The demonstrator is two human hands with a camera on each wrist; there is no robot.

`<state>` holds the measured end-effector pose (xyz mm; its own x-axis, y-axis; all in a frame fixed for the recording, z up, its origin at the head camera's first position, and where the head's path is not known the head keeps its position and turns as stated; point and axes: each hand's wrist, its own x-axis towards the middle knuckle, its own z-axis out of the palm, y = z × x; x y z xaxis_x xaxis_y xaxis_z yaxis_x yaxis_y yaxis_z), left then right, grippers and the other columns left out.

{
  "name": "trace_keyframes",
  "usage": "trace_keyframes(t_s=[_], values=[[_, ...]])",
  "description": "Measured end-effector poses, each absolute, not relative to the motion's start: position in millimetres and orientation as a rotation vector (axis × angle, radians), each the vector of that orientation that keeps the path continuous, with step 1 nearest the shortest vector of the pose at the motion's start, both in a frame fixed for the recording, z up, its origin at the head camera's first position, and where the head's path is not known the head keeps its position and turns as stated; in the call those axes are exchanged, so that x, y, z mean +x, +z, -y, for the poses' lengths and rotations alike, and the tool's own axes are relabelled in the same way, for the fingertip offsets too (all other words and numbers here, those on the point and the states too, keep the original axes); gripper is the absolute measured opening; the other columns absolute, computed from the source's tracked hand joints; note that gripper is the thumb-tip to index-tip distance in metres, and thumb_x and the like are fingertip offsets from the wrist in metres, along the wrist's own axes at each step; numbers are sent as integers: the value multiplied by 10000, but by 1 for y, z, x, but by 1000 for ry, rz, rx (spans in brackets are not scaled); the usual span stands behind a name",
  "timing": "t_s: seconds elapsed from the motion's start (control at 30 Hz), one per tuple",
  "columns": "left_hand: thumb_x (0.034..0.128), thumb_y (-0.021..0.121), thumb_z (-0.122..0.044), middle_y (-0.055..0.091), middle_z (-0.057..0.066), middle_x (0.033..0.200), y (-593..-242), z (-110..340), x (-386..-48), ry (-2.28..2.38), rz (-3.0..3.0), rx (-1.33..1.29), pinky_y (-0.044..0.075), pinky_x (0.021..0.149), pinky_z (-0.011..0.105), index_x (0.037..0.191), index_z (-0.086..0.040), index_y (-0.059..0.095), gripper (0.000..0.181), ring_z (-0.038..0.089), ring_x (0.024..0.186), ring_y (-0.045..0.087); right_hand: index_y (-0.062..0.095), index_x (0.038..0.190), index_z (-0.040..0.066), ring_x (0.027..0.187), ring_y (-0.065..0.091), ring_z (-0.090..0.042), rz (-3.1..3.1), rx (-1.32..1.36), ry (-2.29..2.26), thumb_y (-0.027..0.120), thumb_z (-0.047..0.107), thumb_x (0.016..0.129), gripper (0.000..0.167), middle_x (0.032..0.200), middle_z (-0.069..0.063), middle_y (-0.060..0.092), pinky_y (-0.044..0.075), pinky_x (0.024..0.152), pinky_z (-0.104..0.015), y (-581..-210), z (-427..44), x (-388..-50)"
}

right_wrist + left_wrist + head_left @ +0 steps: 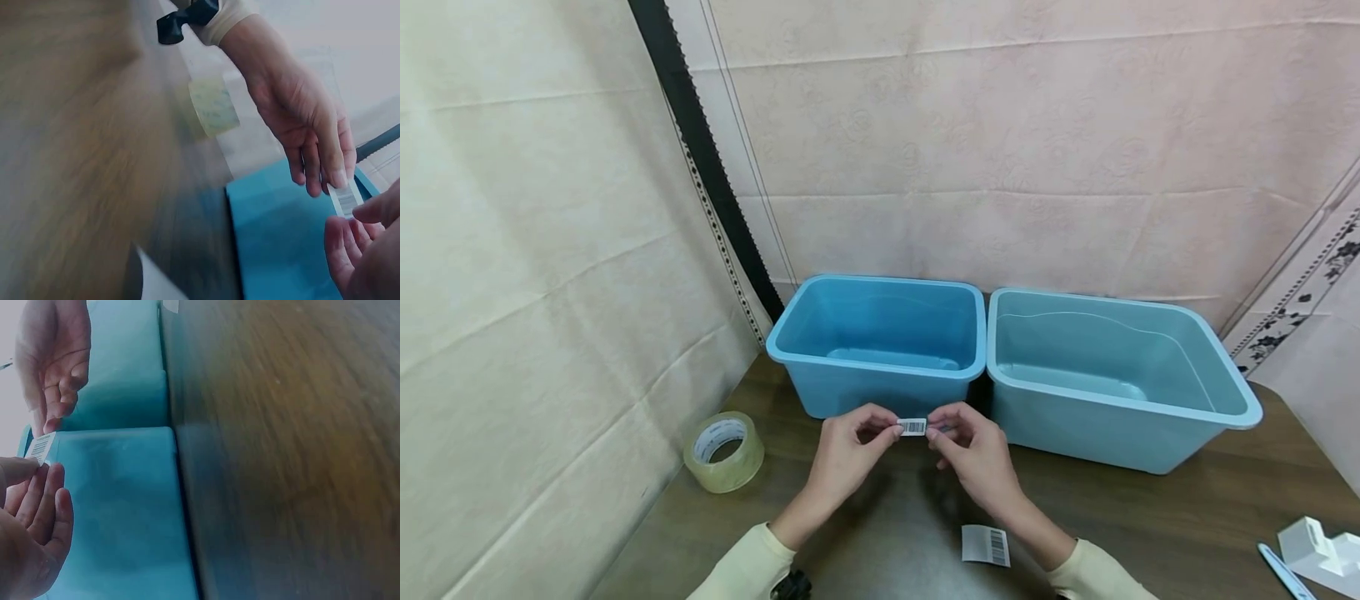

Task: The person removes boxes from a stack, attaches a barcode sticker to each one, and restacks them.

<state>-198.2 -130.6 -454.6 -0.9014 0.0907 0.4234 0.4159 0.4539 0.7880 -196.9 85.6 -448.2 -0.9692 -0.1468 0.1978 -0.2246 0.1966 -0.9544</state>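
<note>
A small white barcode label (913, 427) is stretched between both hands, in front of the left blue bin (880, 385). My left hand (847, 454) pinches its left end between thumb and fingers; my right hand (977, 458) pinches the right end. The left wrist view shows the label (40, 447) between the left hand (34, 531) and the right hand (56, 362), beside the bin. In the right wrist view, the label (345, 199) spans from the left hand (300, 106) to the right hand (369, 244).
A second, paler blue bin (1090, 425) stands to the right. Clear tape (724, 452) lies at left on the wooden table (880, 533). Another barcode label (985, 545) lies near my right forearm. A light blue tool (1285, 572) and a white object (1322, 554) are at lower right.
</note>
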Motion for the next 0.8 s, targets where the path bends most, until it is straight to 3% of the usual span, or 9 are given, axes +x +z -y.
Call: trace_keyframes(t_s=[0.33, 0.57, 0.8], values=[[946, 820, -251, 776, -159, 895, -458, 146, -205, -1340, 2363, -337, 597, 735, 259, 982, -290, 779, 67, 14, 796, 710, 748, 1025, 150, 830, 706, -325, 2264, 287, 2015, 754, 144, 991, 36, 915, -108, 738, 631, 636, -301, -455, -47, -211], [958, 804, -208, 798, -95, 968, -457, 154, -207, -1202, 2316, -319, 606, 724, 242, 1078, -204, 793, 121, 13, 791, 713, 767, 1174, 190, 1002, 710, -263, 2190, 298, 2045, 730, 155, 1010, 172, 1171, -65, 756, 644, 710, -280, -463, -25, -213], [996, 753, -213, 796, -75, 1042, -460, 160, -208, -1177, 2323, -263, 599, 716, 240, 1160, -222, 783, 167, 31, 774, 693, 722, 1317, 214, 1102, 708, -274, 2174, 336, 2081, 694, 118, 1028, 306, 1337, -49, 698, 648, 778, -288, -462, -12, -207]])
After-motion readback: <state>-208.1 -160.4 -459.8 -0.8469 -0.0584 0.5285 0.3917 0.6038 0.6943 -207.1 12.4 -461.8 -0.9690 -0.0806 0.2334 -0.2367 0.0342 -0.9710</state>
